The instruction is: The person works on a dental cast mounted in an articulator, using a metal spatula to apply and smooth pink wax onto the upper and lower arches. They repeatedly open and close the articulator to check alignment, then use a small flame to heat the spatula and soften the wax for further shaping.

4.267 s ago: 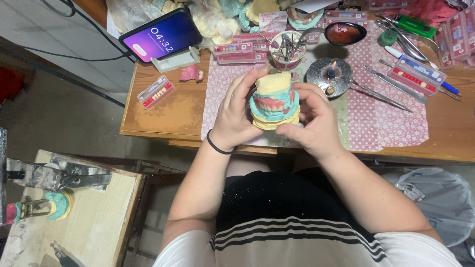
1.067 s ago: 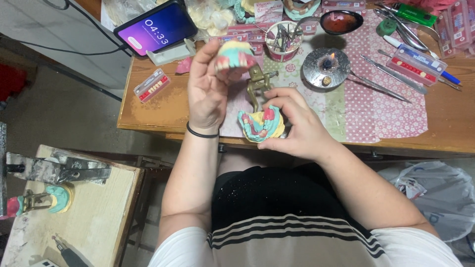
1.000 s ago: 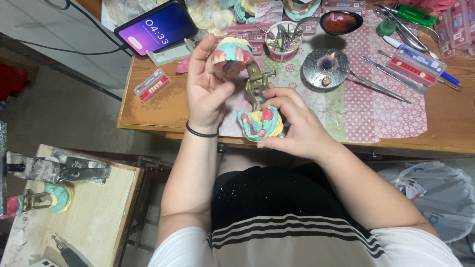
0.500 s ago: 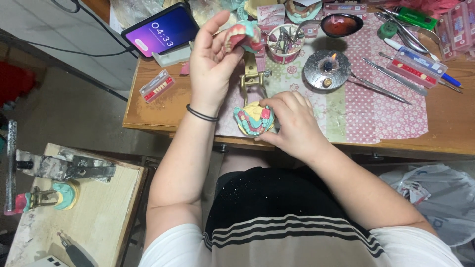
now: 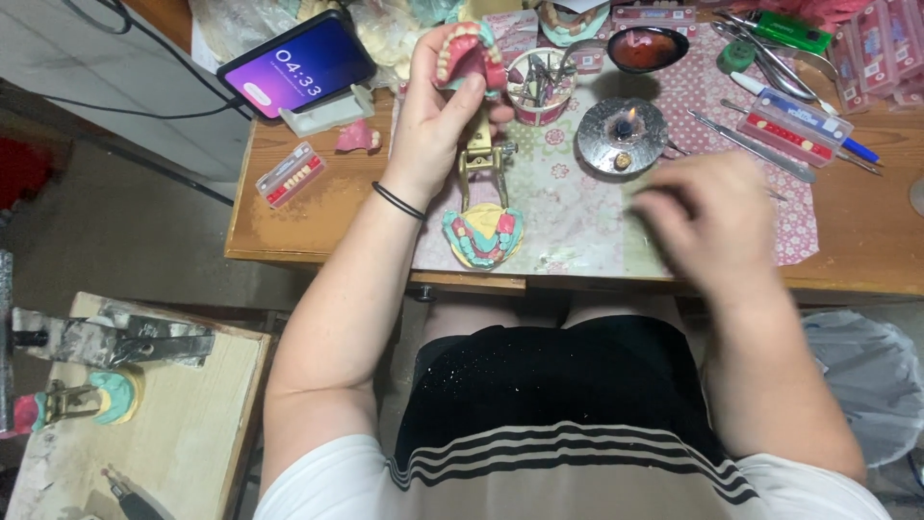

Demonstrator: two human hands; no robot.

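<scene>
The left hand (image 5: 438, 106) grips the upper denture cast (image 5: 469, 53) at 12 o'clock, raised on the brass articulator (image 5: 478, 159). The lower cast (image 5: 483, 236) rests at 6 o'clock of that grip. The right hand (image 5: 712, 221), blurred, hovers loosely open and holds nothing, at 3 o'clock.

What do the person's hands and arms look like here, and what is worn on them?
Both arms are bare. The left hand has a thin black band around its wrist. The right hand is blurred; no ring or band can be made out. White short sleeves show at the shoulders.
</scene>
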